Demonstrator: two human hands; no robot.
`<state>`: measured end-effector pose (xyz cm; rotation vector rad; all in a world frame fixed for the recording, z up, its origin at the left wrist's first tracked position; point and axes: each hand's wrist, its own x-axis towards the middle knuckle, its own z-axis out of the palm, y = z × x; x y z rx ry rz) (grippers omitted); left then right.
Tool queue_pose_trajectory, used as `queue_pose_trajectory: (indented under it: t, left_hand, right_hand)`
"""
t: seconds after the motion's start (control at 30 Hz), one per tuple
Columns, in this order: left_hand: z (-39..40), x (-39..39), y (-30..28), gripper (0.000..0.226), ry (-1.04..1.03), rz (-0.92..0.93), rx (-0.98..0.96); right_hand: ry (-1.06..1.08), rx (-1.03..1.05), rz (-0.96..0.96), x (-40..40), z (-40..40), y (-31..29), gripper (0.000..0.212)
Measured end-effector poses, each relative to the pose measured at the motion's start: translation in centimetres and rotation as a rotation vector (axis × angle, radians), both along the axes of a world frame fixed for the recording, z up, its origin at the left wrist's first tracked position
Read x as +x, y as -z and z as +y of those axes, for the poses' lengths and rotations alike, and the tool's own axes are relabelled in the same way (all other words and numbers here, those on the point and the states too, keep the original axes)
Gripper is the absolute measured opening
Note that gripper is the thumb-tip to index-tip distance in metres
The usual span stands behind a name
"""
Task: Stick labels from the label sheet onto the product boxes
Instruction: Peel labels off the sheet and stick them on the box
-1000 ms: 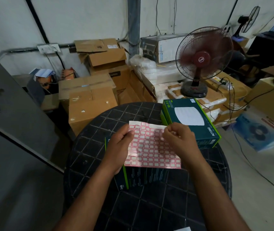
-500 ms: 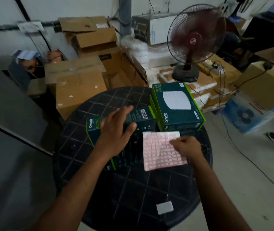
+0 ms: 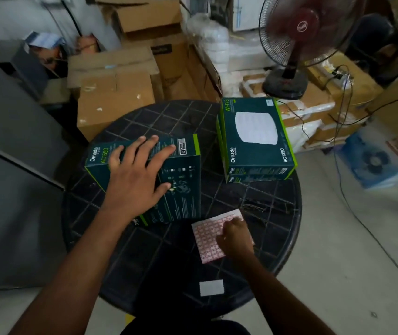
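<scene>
While our left hand point(image 3: 135, 180) lies flat, grip open, on the near box point(image 3: 181, 189), our right hand point(image 3: 235, 239) presses the label sheet point(image 3: 205, 240), grip unclear; stacked boxes point(image 3: 256, 136) and fan point(image 3: 297, 44) crowd the table point(image 3: 169, 274) beyond.

Left hand point(image 3: 137, 176) now presses the box point(image 3: 169, 180); label sheet point(image 3: 209, 240) seemingly nearer.

The upper product box point(image 3: 256, 134) of the right-hand stack reads "Omada", "AC1350" and "Wi-Fi 5" on its top face. The left product box point(image 3: 176, 180) reads "Omada" and "AC1350" on its far side panel; its finer print is illegible. The label sheet point(image 3: 207, 240) shows no legible text.
</scene>
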<state>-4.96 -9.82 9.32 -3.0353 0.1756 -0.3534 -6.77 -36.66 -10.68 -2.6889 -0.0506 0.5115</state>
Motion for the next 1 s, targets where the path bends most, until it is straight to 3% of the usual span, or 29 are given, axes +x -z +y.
queue_pose_trajectory:
  t: [0.1,0.23,0.33,0.53,0.63,0.73,1.0]
  left_hand:
    - [-0.3,0.2,0.1,0.089,-0.019,-0.009,-0.02]
    - [-0.5,0.0,0.0,0.089,-0.034,-0.02,-0.064]
    - [-0.4,-0.5,0.0,0.09,-0.043,-0.01,-0.072]
    - [-0.5,-0.6,0.1,0.081,-0.038,-0.028,-0.08]
    - [-0.5,-0.5,0.1,0.084,-0.05,-0.036,-0.096]
    - [-0.7,-0.5,-0.1,0.086,-0.053,-0.034,-0.107]
    - [-0.4,-0.8,0.2,0.081,-0.038,-0.008,-0.111]
  right_hand:
    - [-0.129,-0.067,0.094,0.4,-0.2,1.9,0.033]
    - [-0.006,0.054,0.046,4.2,-1.9,2.8,0.047]
    - [-0.072,0.009,0.042,7.6,-2.1,3.2,0.053]
    - [-0.089,-0.121,-0.058,9.0,-1.3,3.0,0.047]
    - [-0.05,-0.052,0.035,6.5,-0.1,3.0,0.038]
    - [-0.064,0.04,0.037,5.9,-0.4,4.5,0.047]
    - [-0.154,-0.085,-0.049,11.2,-3.0,4.0,0.057]
